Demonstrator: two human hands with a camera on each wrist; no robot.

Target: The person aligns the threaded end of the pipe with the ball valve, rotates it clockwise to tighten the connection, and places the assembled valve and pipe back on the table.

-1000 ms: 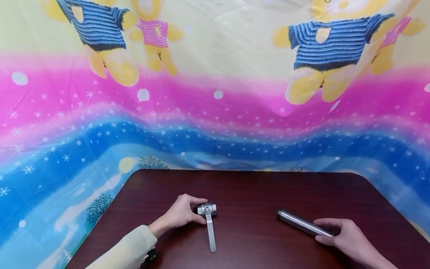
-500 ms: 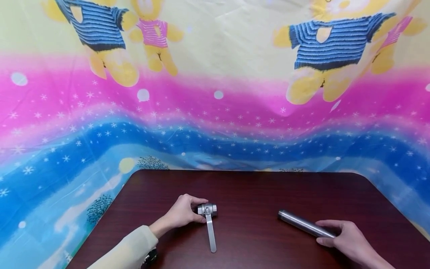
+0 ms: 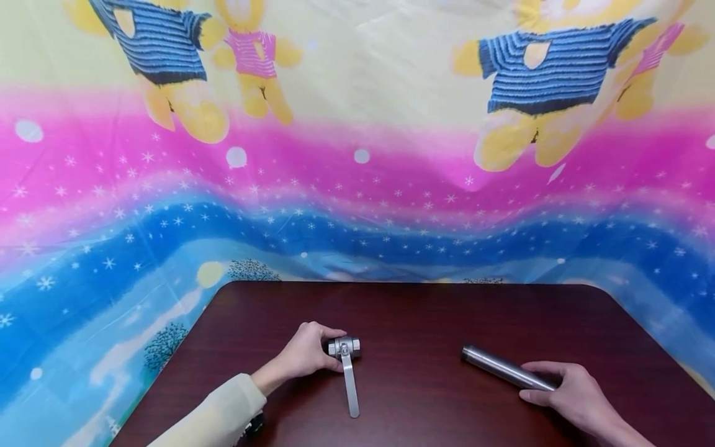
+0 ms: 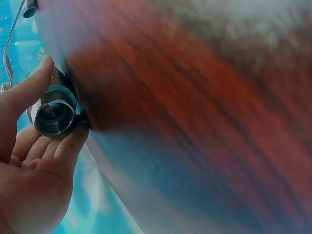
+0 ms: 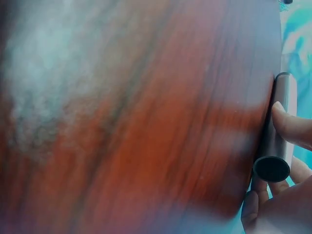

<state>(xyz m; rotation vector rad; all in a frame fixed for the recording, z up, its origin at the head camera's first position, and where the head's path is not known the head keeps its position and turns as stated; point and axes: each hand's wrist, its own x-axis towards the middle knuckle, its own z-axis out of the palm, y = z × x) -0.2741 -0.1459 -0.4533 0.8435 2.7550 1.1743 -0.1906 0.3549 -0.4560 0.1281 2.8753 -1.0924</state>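
A steel ball valve [image 3: 344,347] with a long flat lever handle [image 3: 350,388] sits on the table left of centre, its lever pointing toward the person. My left hand [image 3: 304,351] grips the valve body from the left, thumb on the near side and fingers on the far side. In the left wrist view the valve's threaded opening [image 4: 54,118] faces the palm. On the right, my right hand [image 3: 575,394] holds a steel pipe [image 3: 497,367] by its near end, thumb and fingers on either side. The pipe's far end shows thread and points up-left; its open end [image 5: 271,168] shows in the right wrist view.
The dark red-brown wooden table [image 3: 413,316] has rounded far corners. Behind and beside it hangs a cloth curtain [image 3: 357,186] printed with bears and snowflakes. A pale sleeve [image 3: 223,403] covers the left forearm, with a black band at the wrist.
Both hands keep their grips, and the valve and pipe stay nearly where they were. Only slight shifts of the right hand and of the head view show.
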